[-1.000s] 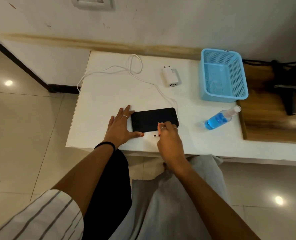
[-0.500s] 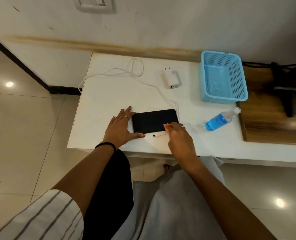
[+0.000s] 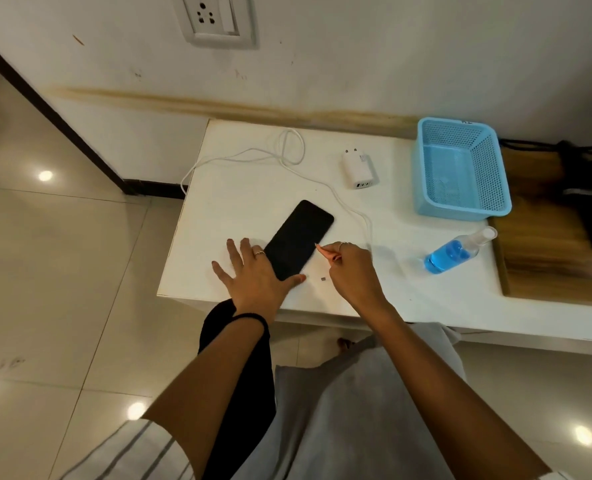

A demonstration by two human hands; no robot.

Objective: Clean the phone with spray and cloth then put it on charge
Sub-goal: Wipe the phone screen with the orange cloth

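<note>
Lying screen-up and slanted at the centre of the frame, the black phone (image 3: 298, 240) rests on the white table (image 3: 426, 285). The left hand (image 3: 253, 271) lies flat with fingers spread, thumb and forefinger touching the phone's near end. The right hand (image 3: 351, 268), fingers curled, pinches something small just beside the phone's right edge; what it is cannot be told. The white cable (image 3: 350, 207) runs from upper left towards that hand. The charger (image 3: 358, 169), blue basket (image 3: 460, 168) and spray bottle (image 3: 457, 251) sit to the right.
</note>
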